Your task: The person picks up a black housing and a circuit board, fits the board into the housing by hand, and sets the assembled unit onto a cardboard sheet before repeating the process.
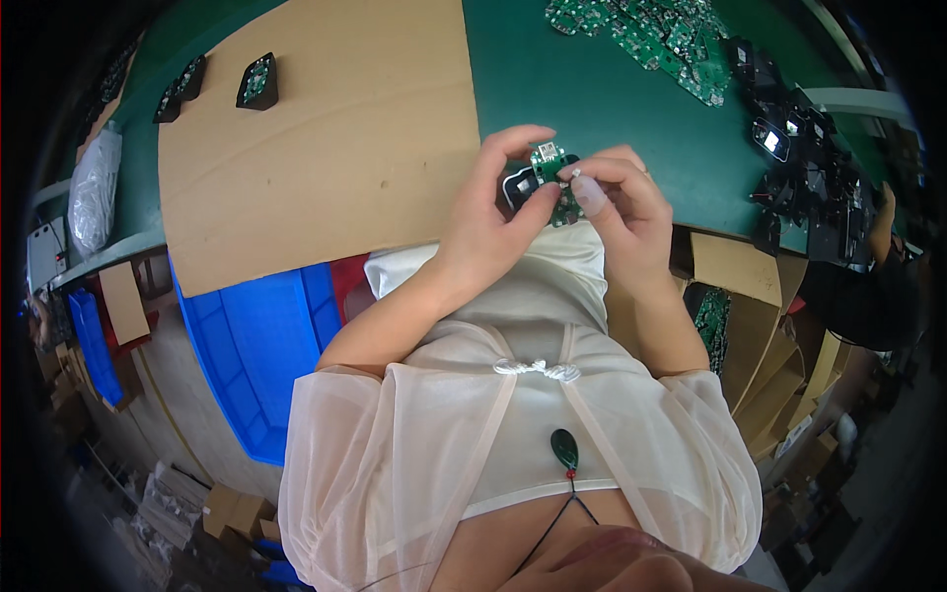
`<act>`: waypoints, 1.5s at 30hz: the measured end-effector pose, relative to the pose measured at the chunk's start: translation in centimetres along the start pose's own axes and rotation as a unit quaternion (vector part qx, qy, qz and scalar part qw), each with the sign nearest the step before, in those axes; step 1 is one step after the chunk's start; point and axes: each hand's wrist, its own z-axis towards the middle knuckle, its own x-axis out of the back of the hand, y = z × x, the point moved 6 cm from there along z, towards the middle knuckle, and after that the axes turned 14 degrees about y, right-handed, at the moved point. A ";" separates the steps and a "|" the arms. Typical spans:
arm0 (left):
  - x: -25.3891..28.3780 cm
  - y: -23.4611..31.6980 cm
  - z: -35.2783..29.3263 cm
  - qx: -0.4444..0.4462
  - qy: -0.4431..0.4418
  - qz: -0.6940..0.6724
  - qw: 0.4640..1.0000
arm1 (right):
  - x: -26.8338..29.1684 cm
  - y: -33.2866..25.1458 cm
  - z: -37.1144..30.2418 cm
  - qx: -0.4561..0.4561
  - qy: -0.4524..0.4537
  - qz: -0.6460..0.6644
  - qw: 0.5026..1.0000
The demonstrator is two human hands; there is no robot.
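Over the table's near edge I hold a green circuit board (548,166) with a silver metal port on its upper end. My left hand (493,202) is closed round its left side, thumb and forefinger gripping it. Under the board's left edge shows a black plastic part (520,185) with a pale rim; whether the two are joined I cannot tell. My right hand (623,202) is closed in a pinch at the board's right side. A small white piece (576,174), perhaps a connector, shows at its fingertips. The right thumb has a pale covering on its tip.
A cardboard sheet (326,128) covers the table's left part, bearing black housings with boards (258,82). Loose green boards (681,44) are heaped at the far right, near black housings (789,138). A blue crate (252,345) stands below left; cardboard boxes (735,266) stand below right. Another person's arm (883,227) shows at far right.
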 end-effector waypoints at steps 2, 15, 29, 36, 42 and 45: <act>0.1 0.4 0.0 -0.042 -0.024 0.035 0.998 | 0.0 0.0 0.0 -0.012 -0.006 0.036 0.999; 0.4 2.5 -0.4 -0.158 -0.027 0.119 0.980 | -1.0 -5.7 1.1 0.324 -0.136 -0.407 0.843; 0.5 1.3 -0.6 0.020 -0.089 0.027 0.996 | 0.4 -3.2 -0.4 0.139 -0.017 -0.129 0.982; 0.2 1.9 -0.9 0.026 -0.042 -0.064 0.997 | 0.4 -4.4 -0.2 0.252 -0.025 -0.179 0.951; 0.8 1.8 -1.0 0.025 -0.024 0.008 0.999 | -0.2 -5.8 -0.3 0.341 -0.066 -0.228 0.910; 0.9 1.8 -1.1 -0.002 -0.034 0.048 0.998 | -0.4 -5.9 -0.1 0.349 -0.086 -0.235 0.903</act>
